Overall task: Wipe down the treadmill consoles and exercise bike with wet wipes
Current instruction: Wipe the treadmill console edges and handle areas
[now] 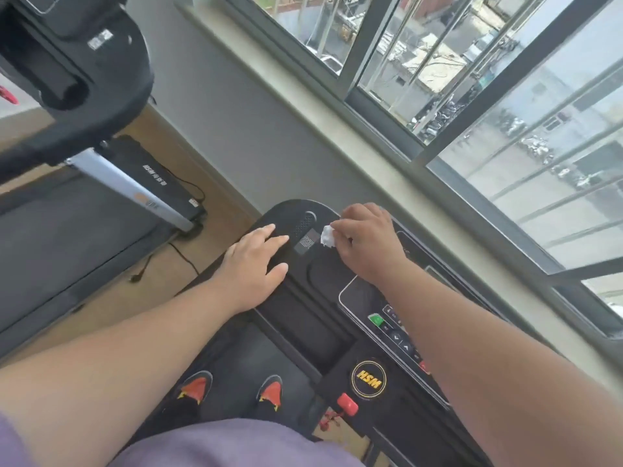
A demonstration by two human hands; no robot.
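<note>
A black treadmill console [303,315] fills the middle of the view, with a silver-rimmed display panel [364,298] and a round yellow HSM badge [368,379]. My right hand [367,242] pinches a crumpled white wet wipe [327,236] against the console's far left end, beside a small grey label [306,242]. My left hand [256,261] lies flat, fingers spread, on the console's left edge and holds nothing.
A second treadmill [77,79] stands to the left with its belt [67,230] and a black power cable [182,254] on the wooden floor. A grey wall and a barred window [472,96] run close along the right. My red and black shoes [232,389] are on the belt below.
</note>
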